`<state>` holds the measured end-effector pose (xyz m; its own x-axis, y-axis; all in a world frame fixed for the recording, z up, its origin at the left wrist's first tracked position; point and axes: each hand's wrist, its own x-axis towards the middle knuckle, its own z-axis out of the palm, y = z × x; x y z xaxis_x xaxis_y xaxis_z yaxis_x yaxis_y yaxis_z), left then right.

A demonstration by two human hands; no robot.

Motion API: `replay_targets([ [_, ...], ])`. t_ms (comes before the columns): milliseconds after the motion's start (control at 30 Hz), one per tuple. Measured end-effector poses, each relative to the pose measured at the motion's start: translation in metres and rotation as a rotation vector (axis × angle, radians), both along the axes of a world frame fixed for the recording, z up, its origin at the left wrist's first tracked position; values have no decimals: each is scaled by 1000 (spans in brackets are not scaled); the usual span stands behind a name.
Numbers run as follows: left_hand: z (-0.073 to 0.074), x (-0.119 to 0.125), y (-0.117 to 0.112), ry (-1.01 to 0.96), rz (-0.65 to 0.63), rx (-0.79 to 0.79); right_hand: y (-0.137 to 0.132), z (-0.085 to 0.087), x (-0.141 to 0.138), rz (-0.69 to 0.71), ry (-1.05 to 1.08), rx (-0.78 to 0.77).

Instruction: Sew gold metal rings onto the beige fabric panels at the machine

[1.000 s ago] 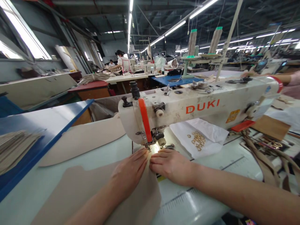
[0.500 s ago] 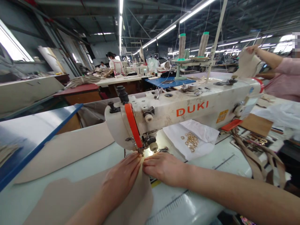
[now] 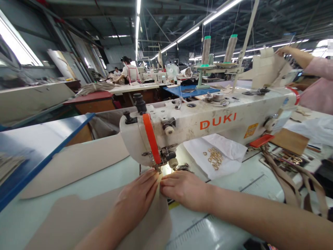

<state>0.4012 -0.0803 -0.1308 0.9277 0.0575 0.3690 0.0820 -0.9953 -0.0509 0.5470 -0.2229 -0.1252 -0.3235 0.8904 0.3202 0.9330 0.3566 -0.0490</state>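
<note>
My left hand [image 3: 135,199] lies flat, fingers stretched, on a beige fabric piece [image 3: 78,222] on the table. My right hand [image 3: 183,189] lies flat beside it, fingers extended, pressing the same fabric's edge. Both sets of fingertips meet just in front of the lit needle and presser foot [image 3: 162,166] of a white DUKI sewing machine [image 3: 208,121]. The needle itself is mostly hidden behind the fingertips.
Another beige piece [image 3: 75,163] lies at left, beside a blue board [image 3: 39,142]. Gold rings [image 3: 214,158] sit on white cloth behind the machine. Beige straps [image 3: 288,180] lie at right. A person in a pink sleeve [image 3: 316,86] lifts fabric at far right.
My hands keep their place on the fabric at the needle. The view has shifted slightly. The person at right has raised a beige piece higher.
</note>
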Motion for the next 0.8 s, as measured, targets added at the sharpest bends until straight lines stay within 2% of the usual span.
replay_targets([
  [367, -1, 2, -2, -33, 36, -67, 0, 2, 1, -2, -3, -7],
  [533, -1, -34, -20, -79, 27, -98, -9, -2, -19, 107, -26, 10],
  [700, 6, -64, -34, -33, 147, -198, -13, -3, -33, 153, -43, 26],
  [800, 7, -83, -40, -99, 186, -173, -14, -2, -33, 158, -22, 30],
])
